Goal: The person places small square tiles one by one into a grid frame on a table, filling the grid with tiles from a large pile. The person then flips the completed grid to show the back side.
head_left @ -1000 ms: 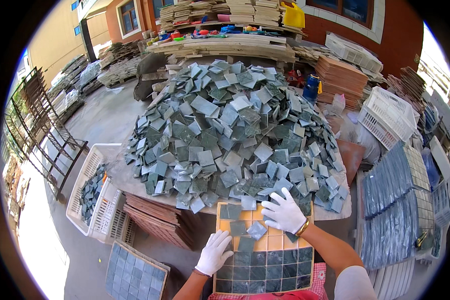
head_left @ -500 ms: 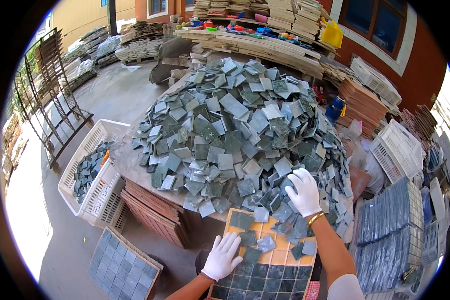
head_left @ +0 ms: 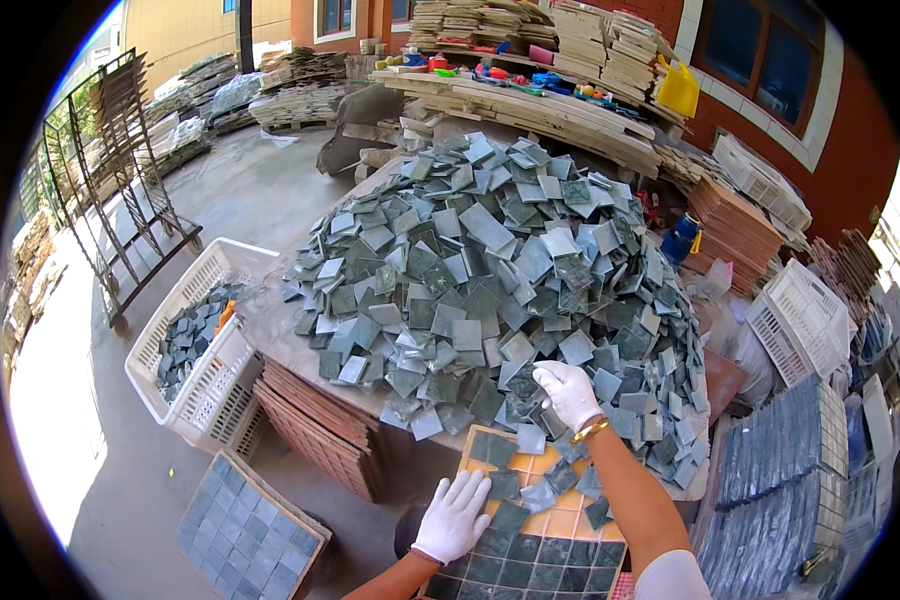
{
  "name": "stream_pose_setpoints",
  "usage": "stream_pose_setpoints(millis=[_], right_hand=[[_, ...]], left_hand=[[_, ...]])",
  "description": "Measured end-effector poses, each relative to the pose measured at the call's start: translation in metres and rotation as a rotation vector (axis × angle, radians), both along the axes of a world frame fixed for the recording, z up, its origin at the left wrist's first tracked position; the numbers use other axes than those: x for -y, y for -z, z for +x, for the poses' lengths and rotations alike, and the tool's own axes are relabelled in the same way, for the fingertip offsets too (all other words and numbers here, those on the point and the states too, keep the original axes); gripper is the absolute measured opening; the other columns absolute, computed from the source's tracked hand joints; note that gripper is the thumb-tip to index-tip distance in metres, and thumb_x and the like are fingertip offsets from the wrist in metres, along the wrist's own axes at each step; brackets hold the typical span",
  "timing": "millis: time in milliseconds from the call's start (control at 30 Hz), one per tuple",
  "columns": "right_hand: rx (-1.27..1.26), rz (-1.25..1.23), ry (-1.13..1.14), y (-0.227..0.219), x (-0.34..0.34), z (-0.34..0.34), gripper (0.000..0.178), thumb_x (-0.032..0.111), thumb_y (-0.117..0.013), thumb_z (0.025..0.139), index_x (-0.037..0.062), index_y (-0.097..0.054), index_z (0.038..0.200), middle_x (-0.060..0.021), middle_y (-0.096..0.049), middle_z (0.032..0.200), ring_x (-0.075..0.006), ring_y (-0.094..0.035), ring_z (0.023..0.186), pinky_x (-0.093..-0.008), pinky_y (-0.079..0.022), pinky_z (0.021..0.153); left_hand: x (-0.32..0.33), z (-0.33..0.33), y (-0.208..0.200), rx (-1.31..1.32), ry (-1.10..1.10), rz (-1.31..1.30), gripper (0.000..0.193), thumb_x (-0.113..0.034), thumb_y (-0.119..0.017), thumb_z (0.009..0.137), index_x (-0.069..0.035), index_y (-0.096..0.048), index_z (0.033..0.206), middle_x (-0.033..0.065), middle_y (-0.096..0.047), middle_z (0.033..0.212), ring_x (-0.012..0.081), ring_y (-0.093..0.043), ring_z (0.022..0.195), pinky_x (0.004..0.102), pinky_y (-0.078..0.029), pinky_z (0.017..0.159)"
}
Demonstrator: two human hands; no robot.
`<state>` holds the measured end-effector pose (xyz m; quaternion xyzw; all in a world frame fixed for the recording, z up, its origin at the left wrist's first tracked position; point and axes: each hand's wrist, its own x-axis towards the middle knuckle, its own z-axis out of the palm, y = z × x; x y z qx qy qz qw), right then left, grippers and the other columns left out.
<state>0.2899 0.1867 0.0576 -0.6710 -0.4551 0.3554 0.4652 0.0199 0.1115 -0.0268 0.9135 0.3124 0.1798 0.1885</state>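
Observation:
My left hand (head_left: 453, 518), in a white glove, lies with fingers stretched along the left side of a yellow gridded tray (head_left: 562, 519). Rows of square green stone tiles (head_left: 526, 549) fill the tray's near part. Several loose tiles lie tilted across its far part. At the near edge of a large tile heap (head_left: 470, 270), my gloved right hand (head_left: 568, 394) has its fingers closed on a dark green stone tile (head_left: 521, 381), partly hidden by the fingertips.
To the left stand a white crate (head_left: 205, 375) of tiles, stacked reddish-brown panels (head_left: 315, 425) and a filled tile board (head_left: 248, 530). Wrapped tile stacks (head_left: 775, 490) and a white crate (head_left: 800, 318) stand right. Behind the heap is a stack of pale slabs (head_left: 530, 110).
My right hand has moved left and slightly nearer along the heap, its spread fingers now closed on a tile. My left hand stays flat on the tray's side. The view has shifted slightly.

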Motion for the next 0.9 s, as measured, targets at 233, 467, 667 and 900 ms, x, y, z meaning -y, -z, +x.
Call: stream_pose_setpoints(millis=[233, 467, 667, 900], right_hand=[[0.031, 0.064, -0.054, -0.019, 0.056, 0.005, 0.031, 0.019, -0.060, 0.092, -0.0002, -0.063, 0.116, -0.0068, -0.068, 0.090, -0.0123, -0.065, 0.065, -0.0270, -0.051, 0.059], [1.232, 0.274, 0.291, -0.020, 0.060, 0.018, 0.028, 0.017, -0.063, 0.083, 0.0097, -0.061, 0.110, -0.0146, -0.063, 0.097, -0.0344, -0.060, 0.089, -0.0446, -0.049, 0.079], [-0.281, 0.060, 0.203, 0.007, -0.017, -0.006, 0.027, 0.017, -0.064, 0.087, 0.0041, -0.063, 0.110, -0.0071, -0.066, 0.091, -0.0204, -0.065, 0.077, -0.0327, -0.052, 0.066], [-0.767, 0.115, 0.570, 0.020, -0.113, -0.002, 0.013, 0.017, -0.069, 0.086, 0.0115, -0.058, 0.090, -0.0017, -0.060, 0.082, -0.0146, -0.060, 0.065, -0.0270, -0.050, 0.050]], left_hand=[[0.002, 0.004, 0.001, 0.001, 0.004, 0.058, 0.059, -0.029, -0.061, 0.086, -0.003, -0.045, 0.137, 0.0158, -0.044, 0.143, 0.0331, -0.037, 0.135, 0.0512, -0.029, 0.110], [0.002, 0.000, 0.004, -0.015, 0.010, 0.061, 0.061, -0.031, -0.060, 0.087, -0.001, -0.043, 0.138, 0.0173, -0.041, 0.145, 0.0356, -0.035, 0.136, 0.0508, -0.028, 0.111], [0.002, 0.000, 0.005, -0.015, 0.023, 0.059, 0.062, -0.033, -0.059, 0.088, -0.002, -0.042, 0.139, 0.0169, -0.042, 0.144, 0.0353, -0.035, 0.136, 0.0491, -0.028, 0.110], [-0.002, 0.002, 0.004, 0.079, 0.058, 0.018, 0.059, -0.033, -0.058, 0.089, -0.002, -0.044, 0.137, 0.0187, -0.044, 0.142, 0.0360, -0.038, 0.133, 0.0449, -0.031, 0.108]])
